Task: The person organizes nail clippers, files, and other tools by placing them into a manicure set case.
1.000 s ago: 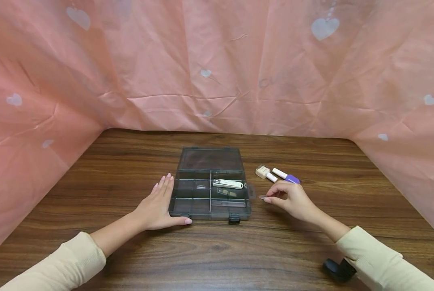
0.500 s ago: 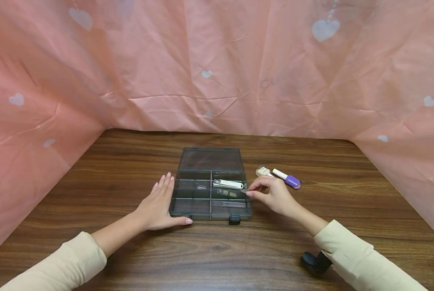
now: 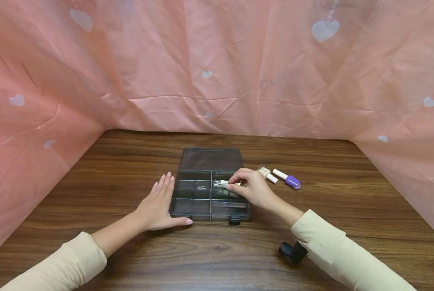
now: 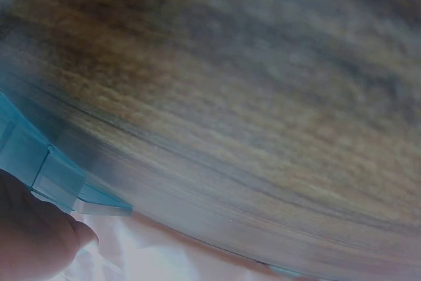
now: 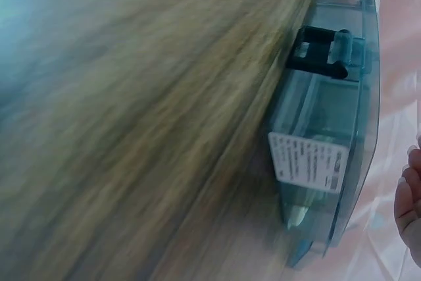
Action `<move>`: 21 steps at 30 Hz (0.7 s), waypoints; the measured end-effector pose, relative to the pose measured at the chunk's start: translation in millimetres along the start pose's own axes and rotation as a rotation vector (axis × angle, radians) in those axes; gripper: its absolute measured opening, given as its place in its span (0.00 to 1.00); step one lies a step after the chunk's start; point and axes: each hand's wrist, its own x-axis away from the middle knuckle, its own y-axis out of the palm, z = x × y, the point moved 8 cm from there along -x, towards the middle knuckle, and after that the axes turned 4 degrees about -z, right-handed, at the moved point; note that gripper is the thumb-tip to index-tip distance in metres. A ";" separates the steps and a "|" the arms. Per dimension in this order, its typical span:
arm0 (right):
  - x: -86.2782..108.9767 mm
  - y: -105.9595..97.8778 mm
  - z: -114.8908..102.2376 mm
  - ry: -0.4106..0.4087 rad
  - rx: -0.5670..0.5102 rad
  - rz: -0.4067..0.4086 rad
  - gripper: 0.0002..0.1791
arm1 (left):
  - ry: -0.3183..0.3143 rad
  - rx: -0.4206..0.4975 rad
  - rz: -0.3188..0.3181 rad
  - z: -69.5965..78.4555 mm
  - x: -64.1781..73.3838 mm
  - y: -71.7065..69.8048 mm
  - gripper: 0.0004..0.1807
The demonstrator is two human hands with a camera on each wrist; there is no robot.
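No legible text (blurry label)

- The head view is rather bright and clear, with soft, even light.
- On the tabletop, a pale sheen lies at the near middle.
- The pink cloth has gentle shadows in its folds.
- In the left wrist view, the tabletop is strongly blurred, its edge looks curved, and the cloth behind is partly burnt to white.
- In the right wrist view, a bluish haze lies at left; the box is sharper, but its label stays unreadable.
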 end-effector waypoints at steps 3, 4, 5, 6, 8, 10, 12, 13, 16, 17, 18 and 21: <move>-5.5 3.8 -3.7 -0.010 0.000 -0.002 0.02 | 0.002 -0.002 0.002 -0.4 -0.5 0.5 0.67; -7.2 5.6 -4.3 -0.010 -0.003 -0.004 0.02 | 0.002 -0.003 0.002 -0.5 -0.6 0.6 0.67; -8.8 7.4 -5.2 -0.010 -0.008 -0.004 0.02 | 0.002 -0.004 0.003 -0.7 -0.8 0.7 0.67; -10.3 9.2 -6.1 -0.012 -0.009 -0.003 0.02 | 0.001 -0.002 0.002 -0.8 -0.9 0.7 0.67; -13.2 13.2 -7.2 -0.003 -0.012 0.002 0.03 | -0.002 0.004 -0.002 -1.1 -0.8 0.8 0.67; -16.1 17.7 -8.6 0.009 -0.011 0.006 0.03 | -0.006 0.010 -0.006 -1.3 -0.7 0.4 0.67; -19.0 22.5 -10.6 0.020 -0.011 0.004 0.03 | -0.010 0.013 -0.011 -1.7 -0.5 0.2 0.67; -20.6 25.2 -11.5 0.026 -0.013 0.001 0.04 | -0.011 0.013 -0.013 -1.9 -0.4 0.1 0.67; -26.0 33.6 -15.2 0.033 -0.019 -0.013 0.04 | -0.011 0.009 -0.016 -1.9 0.3 -0.3 0.67; -27.9 36.3 -16.6 0.031 -0.022 -0.018 0.04 | -0.011 0.008 -0.018 -1.9 0.5 -0.3 0.67; -29.9 38.8 -18.0 0.029 -0.022 -0.020 0.04 | -0.010 0.008 -0.019 -1.8 0.8 -0.3 0.67; -36.4 46.1 -20.2 0.033 -0.027 -0.025 0.04 | -0.008 0.012 -0.022 -1.5 1.6 -0.5 0.67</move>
